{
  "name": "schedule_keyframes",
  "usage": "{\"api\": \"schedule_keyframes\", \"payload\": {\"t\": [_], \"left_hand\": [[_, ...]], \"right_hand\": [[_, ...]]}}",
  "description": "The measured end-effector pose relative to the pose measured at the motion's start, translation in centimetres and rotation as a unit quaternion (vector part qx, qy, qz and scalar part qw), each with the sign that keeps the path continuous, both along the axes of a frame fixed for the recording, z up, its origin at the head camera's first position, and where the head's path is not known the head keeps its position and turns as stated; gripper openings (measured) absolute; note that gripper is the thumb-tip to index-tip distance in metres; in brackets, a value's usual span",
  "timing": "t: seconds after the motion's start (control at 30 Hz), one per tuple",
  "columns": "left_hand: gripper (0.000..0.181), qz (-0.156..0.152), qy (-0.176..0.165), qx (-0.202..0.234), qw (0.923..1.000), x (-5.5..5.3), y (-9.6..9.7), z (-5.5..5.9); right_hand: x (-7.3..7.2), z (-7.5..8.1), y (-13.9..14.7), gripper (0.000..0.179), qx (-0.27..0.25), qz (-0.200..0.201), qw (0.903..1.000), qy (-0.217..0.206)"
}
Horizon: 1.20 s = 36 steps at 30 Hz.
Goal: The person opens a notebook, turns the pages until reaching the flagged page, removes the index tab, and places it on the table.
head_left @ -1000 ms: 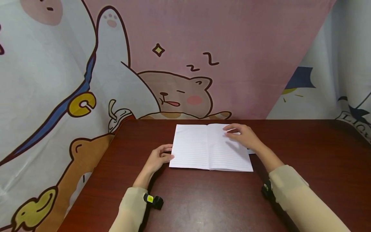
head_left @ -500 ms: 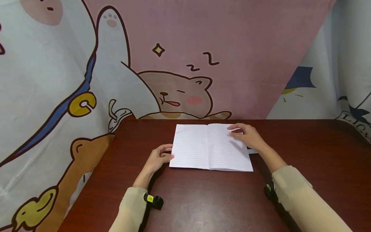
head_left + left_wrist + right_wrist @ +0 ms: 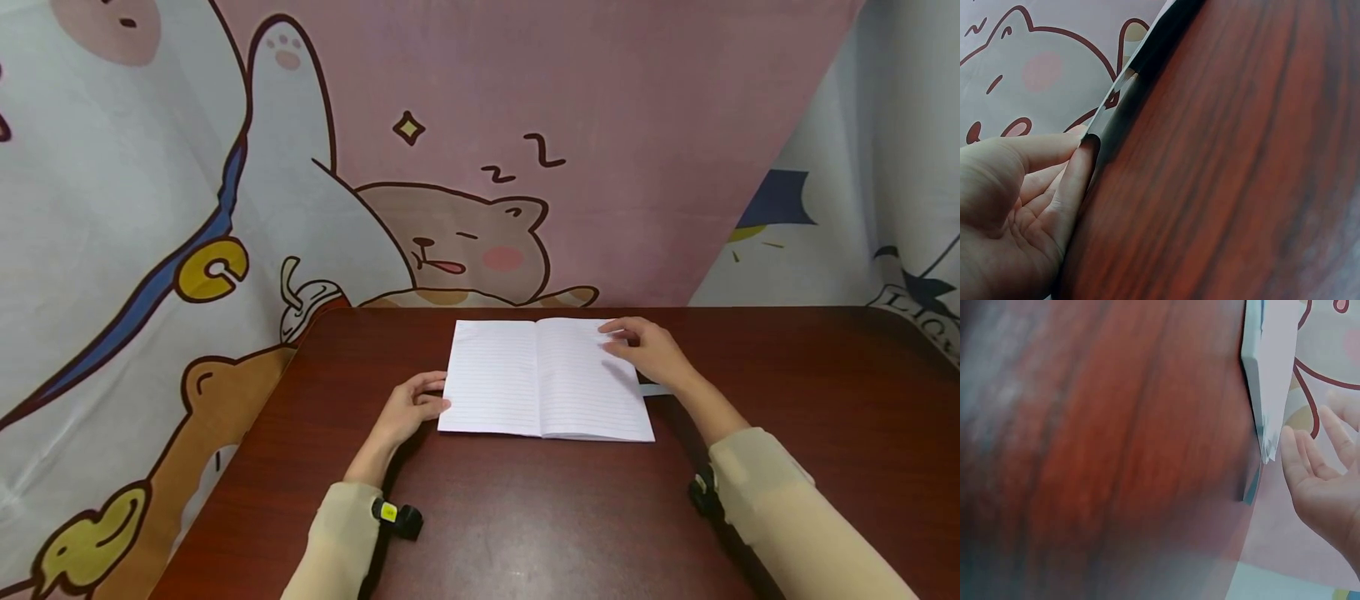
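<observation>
An open notebook [image 3: 495,375] with blank lined pages lies on the brown wooden table. My left hand [image 3: 408,410] holds its left edge. In the left wrist view that edge [image 3: 1110,102] is pinched, with the thumb on the upper side and fingers beneath. Over the outer part of the right page is my right hand [image 3: 651,354], its fingers loosely bent and holding nothing. The right wrist view shows this hand [image 3: 1329,487] close beside the thick block of pages [image 3: 1275,387], fingers spread. Past the notebook's right edge pokes a pale blue strip [image 3: 657,389], partly hidden underneath.
The brown table [image 3: 480,517] spreads around the notebook on all sides. Behind it hangs a pink and white cloth [image 3: 637,150] with cartoon animals, close to the table's far edge. A small black camera [image 3: 405,522] sits on the left wrist.
My right hand has slid rightward across the right page toward its outer edge, and more of the pale blue strip shows. The left hand and notebook have stayed in place.
</observation>
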<state>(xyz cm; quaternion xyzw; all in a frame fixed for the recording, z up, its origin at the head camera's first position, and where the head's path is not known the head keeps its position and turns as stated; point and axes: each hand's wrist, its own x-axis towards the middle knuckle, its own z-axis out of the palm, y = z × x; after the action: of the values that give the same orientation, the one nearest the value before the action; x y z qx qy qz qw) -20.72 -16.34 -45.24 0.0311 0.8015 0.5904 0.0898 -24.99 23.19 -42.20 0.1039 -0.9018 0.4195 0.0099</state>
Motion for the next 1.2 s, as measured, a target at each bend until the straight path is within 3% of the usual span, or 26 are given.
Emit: {"api": "schedule_keyframes", "payload": {"t": [0.27,0.63,1.2], "left_hand": [[0.048,-0.001,0.000,0.005,1.0000,-0.03,-0.03,-0.17],[0.048,-0.003,0.002,0.005,1.0000,-0.07,-0.10,-0.25],[0.048,0.007,0.001,0.000,1.0000,-0.03,0.12,-0.16]], "right_hand": [[0.04,0.12,0.04,0.037,0.004,-0.015,0.9999,0.000],[0.12,0.29,0.13,0.039,0.009,-0.023,0.9992,-0.033],[-0.10,0.05,0.07,0.041,0.004,-0.040,0.9992,-0.006]]}}
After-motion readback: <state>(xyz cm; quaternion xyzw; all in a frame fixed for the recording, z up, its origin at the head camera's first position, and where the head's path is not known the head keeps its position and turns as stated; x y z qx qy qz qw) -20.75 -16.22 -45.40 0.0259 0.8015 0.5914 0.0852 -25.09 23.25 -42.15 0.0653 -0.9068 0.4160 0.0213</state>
